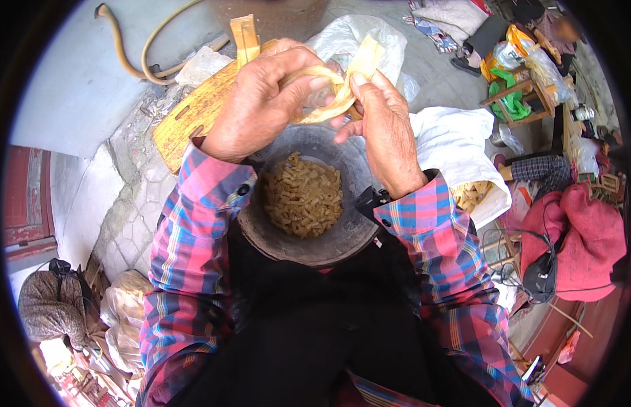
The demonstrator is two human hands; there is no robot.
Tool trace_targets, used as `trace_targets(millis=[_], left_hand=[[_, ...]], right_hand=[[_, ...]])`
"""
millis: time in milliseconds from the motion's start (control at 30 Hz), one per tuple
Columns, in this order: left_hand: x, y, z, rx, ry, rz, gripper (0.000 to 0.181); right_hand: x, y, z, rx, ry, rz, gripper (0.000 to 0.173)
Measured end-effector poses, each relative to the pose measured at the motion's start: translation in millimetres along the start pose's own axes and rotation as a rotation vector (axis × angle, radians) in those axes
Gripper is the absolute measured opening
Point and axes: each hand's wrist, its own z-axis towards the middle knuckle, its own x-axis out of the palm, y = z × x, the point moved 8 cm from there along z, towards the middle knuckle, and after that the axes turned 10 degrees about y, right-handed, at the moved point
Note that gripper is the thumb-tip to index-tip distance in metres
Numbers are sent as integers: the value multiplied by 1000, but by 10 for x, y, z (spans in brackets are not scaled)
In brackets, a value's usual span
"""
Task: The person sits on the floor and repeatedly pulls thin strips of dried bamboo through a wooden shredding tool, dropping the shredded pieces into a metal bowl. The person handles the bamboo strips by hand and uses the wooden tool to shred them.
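Between my hands is a pale yellow, flat fibrous strip (363,58), bent into a loop. My left hand (274,91) has one side of the loop at its thumb and fingers. My right hand (381,112) pinches the strip between thumb and forefinger, its upper end sticking up past the fingertips. Below them a dark round basin (320,254) rests at my lap, with many short tan-yellow folded pieces (302,196) heaped inside. Just behind my left hand lies a worn yellow slotted wooden board (193,119) with an upright wooden piece (245,38).
A white sack (450,137) holding yellow pieces lies right of the basin, and a clear plastic bag (361,30) lies beyond it. Further right are a small wooden stool (529,102), a red cloth (585,244) and other people's legs. A hose (119,56) lies at the upper left.
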Motion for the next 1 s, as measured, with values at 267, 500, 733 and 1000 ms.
trace_targets(millis=[267,500,733,1000], left_hand=[[-54,-50,-131,154,95,463,13],[-9,288,-150,-37,47,-418,23],[179,250,-113,-33,77,-196,46],[296,140,-120,117,6,198,47]], right_hand=[[69,-200,195,284,462,-187,37],[96,-51,262,-93,318,-308,43],[-15,-115,276,-113,232,-267,41],[-69,-260,237,-90,185,-119,39]])
